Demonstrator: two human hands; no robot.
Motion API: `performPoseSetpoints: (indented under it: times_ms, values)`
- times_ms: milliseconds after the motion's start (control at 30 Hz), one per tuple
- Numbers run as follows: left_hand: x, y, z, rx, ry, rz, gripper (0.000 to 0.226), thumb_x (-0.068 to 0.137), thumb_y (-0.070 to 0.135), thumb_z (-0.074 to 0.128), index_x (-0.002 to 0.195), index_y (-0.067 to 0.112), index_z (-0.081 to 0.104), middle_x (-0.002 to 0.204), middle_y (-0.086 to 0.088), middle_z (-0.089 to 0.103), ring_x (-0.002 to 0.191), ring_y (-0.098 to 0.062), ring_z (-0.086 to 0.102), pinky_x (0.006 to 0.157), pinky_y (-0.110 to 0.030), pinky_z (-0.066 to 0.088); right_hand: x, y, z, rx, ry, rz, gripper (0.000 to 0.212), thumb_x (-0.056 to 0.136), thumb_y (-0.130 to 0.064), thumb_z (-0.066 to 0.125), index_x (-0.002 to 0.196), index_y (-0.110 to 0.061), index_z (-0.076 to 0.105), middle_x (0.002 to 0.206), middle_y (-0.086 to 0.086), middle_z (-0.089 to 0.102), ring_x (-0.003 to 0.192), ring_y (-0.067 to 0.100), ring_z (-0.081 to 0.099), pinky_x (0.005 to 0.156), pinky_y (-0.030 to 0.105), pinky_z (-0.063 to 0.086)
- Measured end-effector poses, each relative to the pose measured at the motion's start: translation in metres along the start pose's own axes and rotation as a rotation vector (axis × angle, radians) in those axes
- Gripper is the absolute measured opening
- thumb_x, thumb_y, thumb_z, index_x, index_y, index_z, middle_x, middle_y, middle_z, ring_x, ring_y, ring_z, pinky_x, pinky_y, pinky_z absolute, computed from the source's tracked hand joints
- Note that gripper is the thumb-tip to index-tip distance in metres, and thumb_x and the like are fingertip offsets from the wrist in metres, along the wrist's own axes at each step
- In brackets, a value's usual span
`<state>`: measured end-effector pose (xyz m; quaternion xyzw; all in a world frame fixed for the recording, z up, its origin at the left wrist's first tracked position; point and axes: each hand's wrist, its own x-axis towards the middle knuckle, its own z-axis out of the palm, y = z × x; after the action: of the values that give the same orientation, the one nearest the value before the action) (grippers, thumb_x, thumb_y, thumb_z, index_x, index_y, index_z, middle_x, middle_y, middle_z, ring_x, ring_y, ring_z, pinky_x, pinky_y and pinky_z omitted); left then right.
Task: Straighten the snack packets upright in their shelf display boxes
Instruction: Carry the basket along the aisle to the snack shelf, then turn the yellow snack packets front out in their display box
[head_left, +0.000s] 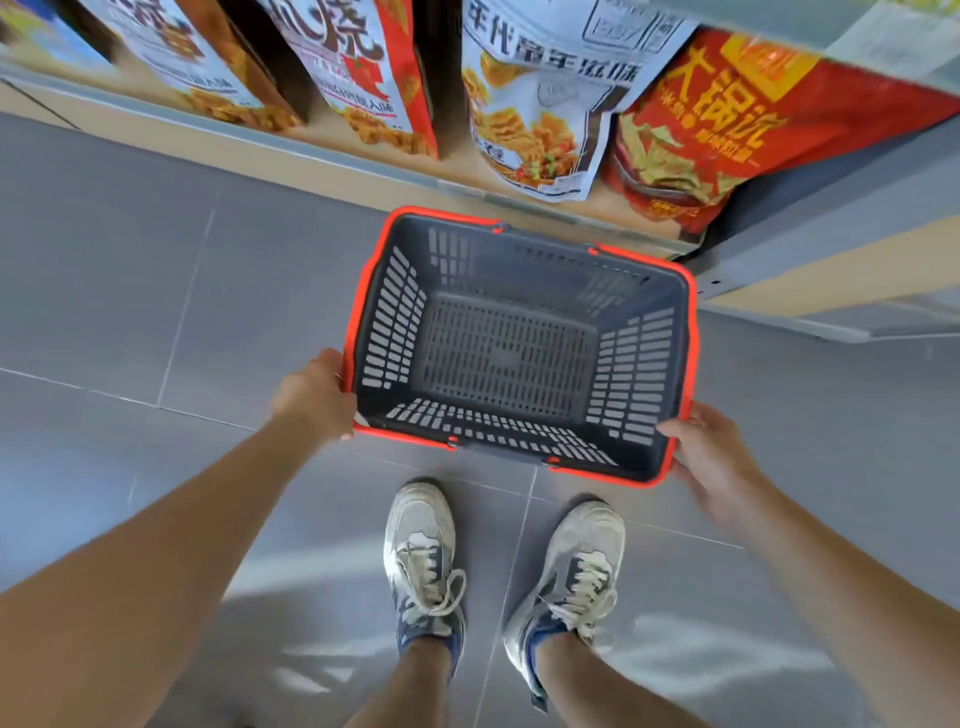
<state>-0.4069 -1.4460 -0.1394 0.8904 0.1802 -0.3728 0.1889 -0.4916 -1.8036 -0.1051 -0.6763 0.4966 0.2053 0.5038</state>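
**Left hand** (317, 395): I am gripping the basket (395, 322) by its orange rim at 9 o'clock. My fingers are curling under the edge and hiding there.

**Right hand** (711, 462): I am holding the basket's near corner at 4 o'clock. My thumb is lying over the rim and my fingers are wrapping the outside.

**Basket:** dark grey and slotted, carrying nothing. It is hanging between my hands above the grey floor tiles (130, 286), just ahead of my left shoe (421, 551) and right shoe (576, 571).

**Snack packets:** four are showing on the shelf (234, 143) at 12 o'clock, beyond the basket's far rim.
- The red packet (727, 135) is sitting at 1 o'clock. Its long axis is running roughly from 1 to 7 o'clock, and its lower end is reaching the shelf lip.
- The white packet (540, 119) is touching it on the 12 o'clock side and slanting slightly the other way.
- The orange-red packet (363, 67) and the pale packet (197, 57) are standing at 11 and 10 o'clock, with dark gaps between them.
- I cannot tell whether those gaps are display-box walls.

**Deciding relation:** the packets are lying straight ahead of me and past the basket, with their long axes pointing back towards me. My right hand is nearer the red and white pair, and my left hand is nearer the other two.

**Judgement:** straightening is not yet starting, since both hands are occupied with the basket. I am expecting to free one hand first, probably the right, so it can reach the slanting pair.
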Motion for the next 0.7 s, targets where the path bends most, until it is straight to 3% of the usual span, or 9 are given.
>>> performPoseSetpoints:
  times_ms: [100,167,267,333,433,533,600,700]
  values:
    - [0.014,-0.003,0.008,-0.097,0.052,-0.027,0.028,0.082,-0.004,0.047,0.104,0.014,0.05,0.081,-0.016,0.071,0.072,-0.035,0.071,0.073,-0.048,0.059,0.013,0.007,0.012,-0.01,0.033,-0.05,0.034,0.085,0.008,0.055,0.114,-0.008,0.062,0.114,0.015,0.069,0.105,0.033,0.065,0.101,0.049,0.047]
    - [0.016,-0.004,0.007,-0.162,0.05,-0.036,0.025,0.087,-0.002,0.049,0.103,0.018,0.051,0.085,-0.016,0.07,0.069,-0.034,0.071,0.072,-0.048,0.06,0.015,0.006,0.014,-0.009,0.03,-0.063,0.037,0.086,0.007,0.055,0.118,-0.011,0.061,0.114,0.01,0.069,0.109,0.031,0.064,0.102,0.047,0.047]
    - [0.009,0.002,-0.003,-0.203,0.048,-0.042,0.028,0.092,0.007,0.05,0.117,0.019,0.056,0.1,-0.015,0.071,0.084,-0.036,0.07,0.079,-0.048,0.058,0.01,0.003,0.01,-0.062,-0.039,-0.031,0.046,0.086,0.008,0.054,0.126,-0.016,0.056,0.121,0.01,0.067,0.113,0.03,0.062,0.104,0.048,0.045]
    - [-0.004,0.011,-0.014,-0.156,0.098,-0.035,0.038,0.094,0.012,0.046,0.132,0.015,0.051,0.112,-0.014,0.068,0.098,-0.038,0.065,0.088,-0.045,0.054,0.0,-0.003,0.004,-0.168,-0.041,-0.018,0.051,0.086,0.005,0.057,0.133,-0.016,0.049,0.128,0.011,0.062,0.115,0.03,0.06,0.1,0.041,0.045]
    - [-0.043,0.028,-0.038,-0.163,0.213,0.011,0.036,0.095,0.011,0.042,0.126,0.016,0.058,0.113,-0.013,0.066,0.097,-0.033,0.059,0.086,-0.037,0.049,-0.031,-0.022,-0.013,-0.276,0.049,-0.046,0.062,0.088,-0.005,0.062,0.144,-0.014,0.038,0.13,0.008,0.054,0.116,0.028,0.055,0.089,0.028,0.038]
    - [-0.102,0.046,-0.076,-0.258,0.247,0.064,0.029,0.093,0.013,0.047,0.11,0.023,0.069,0.103,-0.005,0.07,0.087,-0.026,0.059,0.081,-0.032,0.048,-0.081,-0.052,-0.039,-0.245,0.116,-0.161,0.045,0.088,0.002,0.058,0.131,-0.008,0.053,0.107,0.005,0.059,0.092,0.023,0.055,0.087,0.04,0.047]
    - [-0.152,0.059,-0.109,-0.333,0.243,0.114,0.025,0.091,0.012,0.052,0.102,0.026,0.071,0.093,-0.002,0.071,0.088,-0.025,0.064,0.081,-0.033,0.05,-0.127,-0.08,-0.063,-0.229,0.075,-0.282,0.033,0.088,0.009,0.055,0.115,-0.009,0.06,0.1,0.01,0.064,0.087,0.026,0.059,0.09,0.05,0.049]
    - [-0.236,0.083,-0.168,-0.386,0.284,0.238,0.024,0.089,0.01,0.055,0.094,0.028,0.071,0.081,-0.001,0.071,0.08,-0.025,0.066,0.081,-0.038,0.054,-0.204,-0.129,-0.104,-0.299,-0.005,-0.478,0.032,0.089,0.009,0.057,0.095,-0.022,0.064,0.088,0.005,0.069,0.085,0.03,0.067,0.085,0.047,0.051]
